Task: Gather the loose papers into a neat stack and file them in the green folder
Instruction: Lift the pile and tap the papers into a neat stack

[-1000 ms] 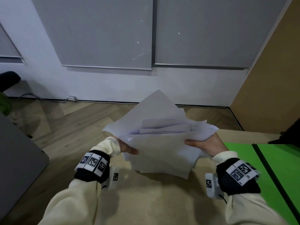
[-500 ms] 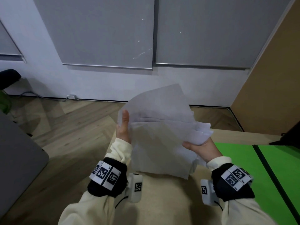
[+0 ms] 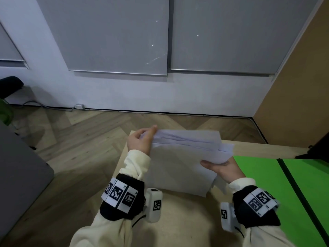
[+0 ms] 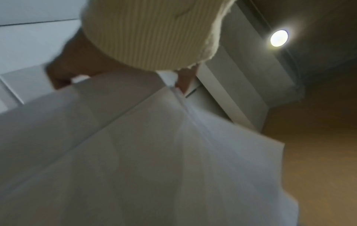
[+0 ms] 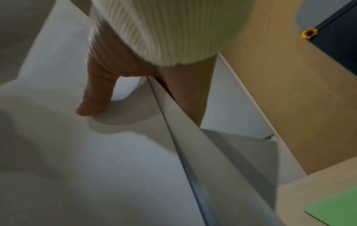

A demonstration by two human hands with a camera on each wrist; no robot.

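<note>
Near the centre of the head view, both hands hold a sheaf of white papers (image 3: 179, 163) above the pale wooden table (image 3: 178, 220). The sheets stand roughly on edge, lower edge toward the table, and their upper edges are uneven, with several corners fanned out at the upper right of the sheaf. The left hand (image 3: 140, 141) sits at the upper left corner of the papers, fingertips pinched on the top edge of the sheets. The right hand (image 3: 224, 168) grips the right edge: its thumb lies across the near face and, in the right wrist view, the fingers (image 5: 96, 91) curl against the far side of the papers (image 5: 96, 168). In the left wrist view the papers (image 4: 135, 152) fill most of the frame below a ribbed cream cuff (image 4: 150, 33), and the picture is blurred.

The green folder (image 3: 270, 189) lies open and flat on the table at the right of the frame, a dark spine line (image 3: 299, 193) running diagonally through it; its corner (image 5: 334, 204) shows at the lower right of the right wrist view.

Each wrist carries a black band with square black-and-white coded markers (image 3: 121, 195); small characters are printed beside them, too small to read. No writing shows on the sheets.
</note>
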